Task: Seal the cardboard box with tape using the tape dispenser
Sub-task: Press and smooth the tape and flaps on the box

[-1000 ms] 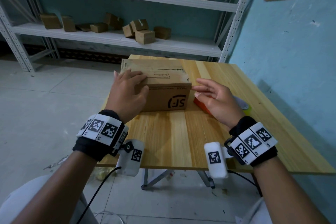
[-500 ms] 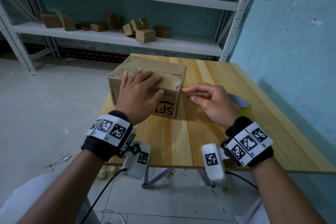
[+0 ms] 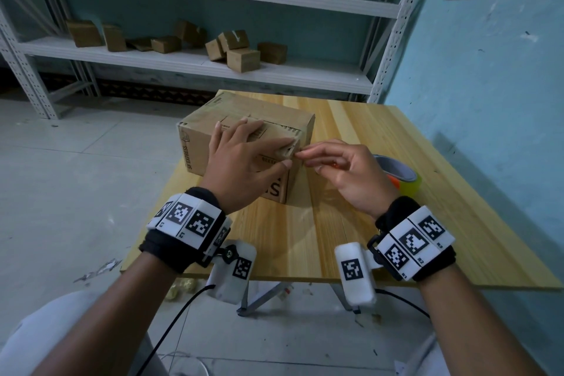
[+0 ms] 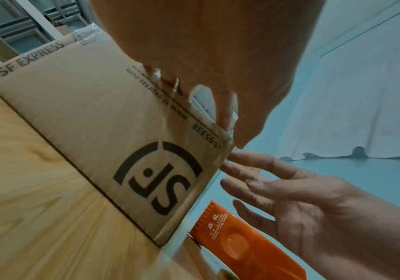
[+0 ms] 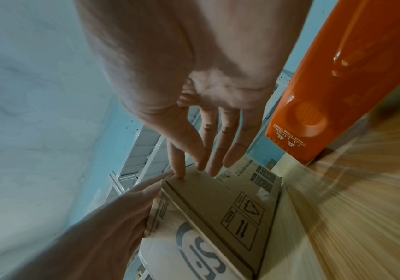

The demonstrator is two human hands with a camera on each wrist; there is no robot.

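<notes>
Brown printed cardboard box (image 3: pixel 244 137): stood on pale wooden table (image 3: pixel 351 223), turned corner-on. Left hand (image 3: pixel 241 168): fingers spread flat, pressing the top flaps. Right hand (image 3: pixel 345 174): fingers straight, tips touching the box's right upper edge. Orange plastic tape dispenser (image 4: pixel 247 244): lay beside the box, untouched.

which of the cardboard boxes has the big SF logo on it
The box on the table, under the left hand. Its near side shows the logo; the small boxes on the shelf show no logo from here.
</notes>
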